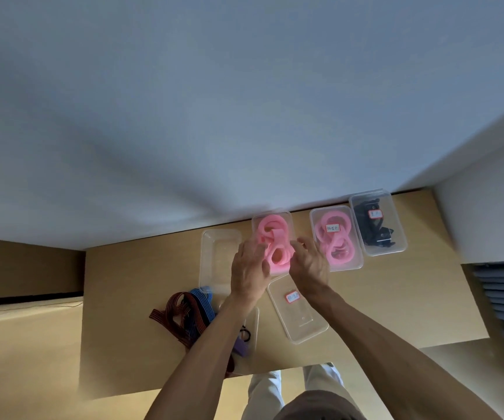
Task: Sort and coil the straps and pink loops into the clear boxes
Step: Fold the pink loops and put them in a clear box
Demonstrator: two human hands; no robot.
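Observation:
A clear box (287, 219) at the table's far side holds coiled pink loops (275, 234). My left hand (249, 268) presses on the loops at the box's near left. My right hand (309, 268) touches the box's near right edge, fingers bent over the loops. An empty clear box (218, 256) stands to the left. A closed box with pink loops (335, 237) and one with black straps (377, 222) stand to the right. Brown and blue straps (187, 313) lie loose at the near left.
A labelled clear lid (297, 310) lies under my right wrist. Another clear lid (252, 325) with a black band and a purple item sits under my left forearm. A wall runs behind the wooden table (396, 304). A slatted vent is at the right.

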